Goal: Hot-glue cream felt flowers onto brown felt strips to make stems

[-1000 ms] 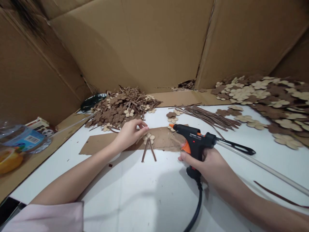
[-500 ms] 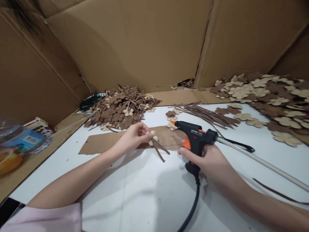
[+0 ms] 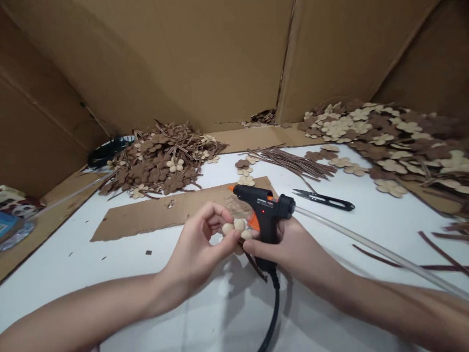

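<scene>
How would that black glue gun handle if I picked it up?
The glue gun may feel tail-heavy, since a long, pale stick juts out behind. Its cord would probably tug, leading off below. The stick might sway, being thin.

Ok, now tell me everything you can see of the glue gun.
The glue gun is black, apparently plastic, with an orange tip, an orange trigger and a lit red dot on its side. A clear stick juts from its back end, and a black cord leaves the bottom of its grip. The right hand holds it by the grip, tip pointing left in the picture. Any glue at the tip is too small to tell.
</scene>
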Available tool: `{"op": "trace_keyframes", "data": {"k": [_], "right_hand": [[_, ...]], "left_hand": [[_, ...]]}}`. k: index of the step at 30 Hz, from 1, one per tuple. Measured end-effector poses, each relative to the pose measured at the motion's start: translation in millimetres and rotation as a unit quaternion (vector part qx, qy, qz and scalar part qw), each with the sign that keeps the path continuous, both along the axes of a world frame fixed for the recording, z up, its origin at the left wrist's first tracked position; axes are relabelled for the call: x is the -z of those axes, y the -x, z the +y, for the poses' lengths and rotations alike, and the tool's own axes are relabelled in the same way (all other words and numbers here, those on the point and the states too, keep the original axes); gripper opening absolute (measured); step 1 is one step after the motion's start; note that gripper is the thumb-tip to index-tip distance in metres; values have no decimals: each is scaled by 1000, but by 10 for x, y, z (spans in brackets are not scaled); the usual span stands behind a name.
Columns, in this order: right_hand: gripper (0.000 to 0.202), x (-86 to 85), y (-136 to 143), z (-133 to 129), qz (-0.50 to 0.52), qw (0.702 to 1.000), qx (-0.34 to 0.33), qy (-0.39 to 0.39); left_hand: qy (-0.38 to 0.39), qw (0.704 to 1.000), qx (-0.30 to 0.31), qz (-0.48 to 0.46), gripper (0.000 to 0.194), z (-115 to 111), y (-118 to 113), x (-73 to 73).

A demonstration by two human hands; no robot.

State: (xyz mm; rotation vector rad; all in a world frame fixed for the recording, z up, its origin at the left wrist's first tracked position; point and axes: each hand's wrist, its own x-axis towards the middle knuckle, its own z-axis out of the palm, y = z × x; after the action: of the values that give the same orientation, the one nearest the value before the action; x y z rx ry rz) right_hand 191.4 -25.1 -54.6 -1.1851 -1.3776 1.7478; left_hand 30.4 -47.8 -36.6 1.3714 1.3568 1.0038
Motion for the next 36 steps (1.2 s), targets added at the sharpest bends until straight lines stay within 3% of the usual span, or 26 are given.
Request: {"op": "trace_keyframes", "data": {"k": [3, 10, 14, 17, 27, 36], "right_hand": [[8, -2, 2, -18, -18, 1000, -3, -21], [16, -43, -23, 50, -76, 996, 37, -26], [19, -56, -34, 50, -93, 994, 39, -46], [22, -44, -33, 45, -103, 992, 38, -54], [20, -29, -38, 38, -119, 990, 43, -62], [23, -14, -57, 56, -102, 991, 67, -63]], "left_hand": [[0, 1000, -7, -9, 22, -10, 1, 24], [60, 998, 5, 23, 29, 93, 56, -69], [131, 982, 81, 107, 31, 127, 98, -120], [170, 973, 103, 118, 31, 133, 125, -98], [211, 973, 65, 73, 20, 155, 116, -42], [184, 983, 28, 3, 22, 112, 57, -35]]}}
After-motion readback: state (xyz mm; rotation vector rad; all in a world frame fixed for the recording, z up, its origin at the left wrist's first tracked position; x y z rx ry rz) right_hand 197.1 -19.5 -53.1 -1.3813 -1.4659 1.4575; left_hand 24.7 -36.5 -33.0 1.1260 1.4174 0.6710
